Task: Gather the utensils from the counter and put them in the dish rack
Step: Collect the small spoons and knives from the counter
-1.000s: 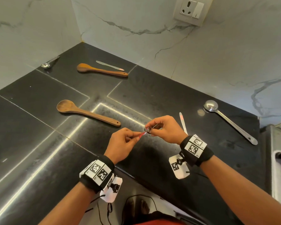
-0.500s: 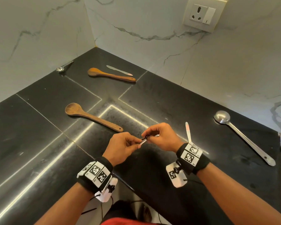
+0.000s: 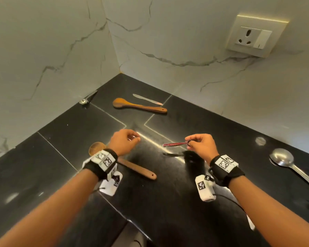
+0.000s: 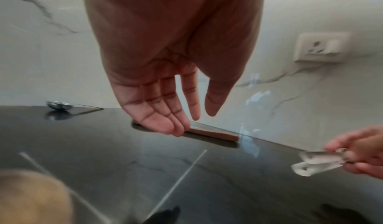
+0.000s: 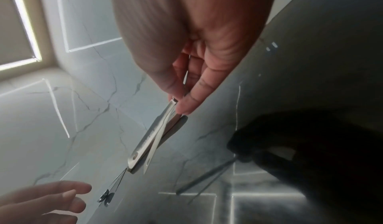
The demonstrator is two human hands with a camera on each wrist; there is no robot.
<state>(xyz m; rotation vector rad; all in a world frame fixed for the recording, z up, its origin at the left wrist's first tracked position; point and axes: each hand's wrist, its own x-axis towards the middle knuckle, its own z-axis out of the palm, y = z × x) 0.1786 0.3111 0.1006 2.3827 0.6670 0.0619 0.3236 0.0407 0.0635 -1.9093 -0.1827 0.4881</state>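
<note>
**Right hand holds small metal utensils above the counter; left hand empty**

The right hand [image 3: 201, 146] pinches a small bundle of flat metal utensils [image 3: 175, 144] at one end, held level above the black counter [image 3: 61, 139]. From the head view they read as one reddish strip; the right wrist view shows at least two thin handles [image 5: 153, 139] fanned apart, with holes at their free ends. What kind of utensils they are cannot be told, since the working ends are hidden inside the fingers.

The left hand [image 3: 123, 141] hovers well apart from the right, holding nothing. The head view makes its fingers look loosely curled; the left wrist view shows them nearly straight [image 4: 165, 109].

Its wrist covers the middle of the near wooden spoon [image 3: 137, 169]. A second wooden spoon [image 3: 137, 105] and a butter knife [image 3: 147, 99] lie near the corner, a small metal spoon [image 3: 86, 98] against the left wall. A large steel ladle [image 3: 284, 160] on the right is cut off by the frame edge. The dish rack is out of view.
</note>
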